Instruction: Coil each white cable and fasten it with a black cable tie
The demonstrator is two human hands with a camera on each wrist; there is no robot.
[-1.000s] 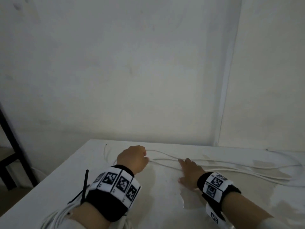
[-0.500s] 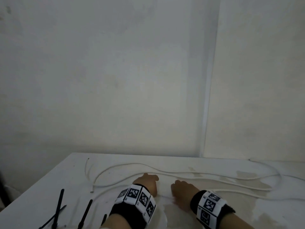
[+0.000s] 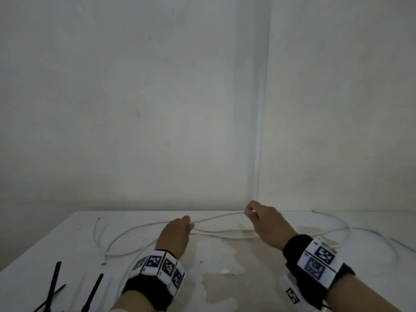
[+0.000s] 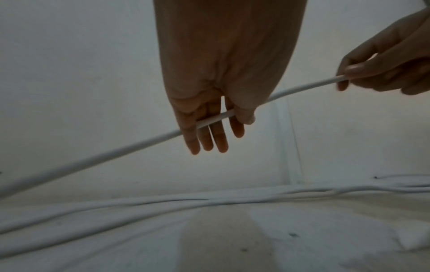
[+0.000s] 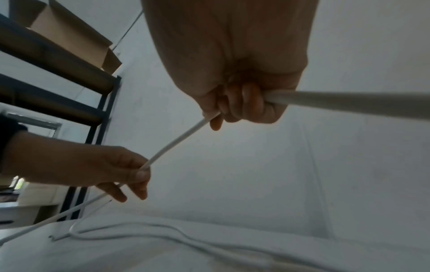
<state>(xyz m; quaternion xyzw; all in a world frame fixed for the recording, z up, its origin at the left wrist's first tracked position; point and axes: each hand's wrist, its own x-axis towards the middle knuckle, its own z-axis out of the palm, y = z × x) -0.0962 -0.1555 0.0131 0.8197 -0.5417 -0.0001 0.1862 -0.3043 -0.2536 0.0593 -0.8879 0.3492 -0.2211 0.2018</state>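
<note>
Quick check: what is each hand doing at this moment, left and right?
Left hand: holds the white cable, thumb pressing it against the fingers.
Right hand: fist curled round the same cable, lifted off the table.

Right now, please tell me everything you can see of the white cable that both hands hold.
The white cable is thin, round, smooth, plastic-looking. A short stretch hangs above the white table between the left hand, pinching it lower, and the right hand, gripping it higher. It runs straight, rising rightwards. Its remaining length lies uncoiled in loose curves on the table, untied.
</note>
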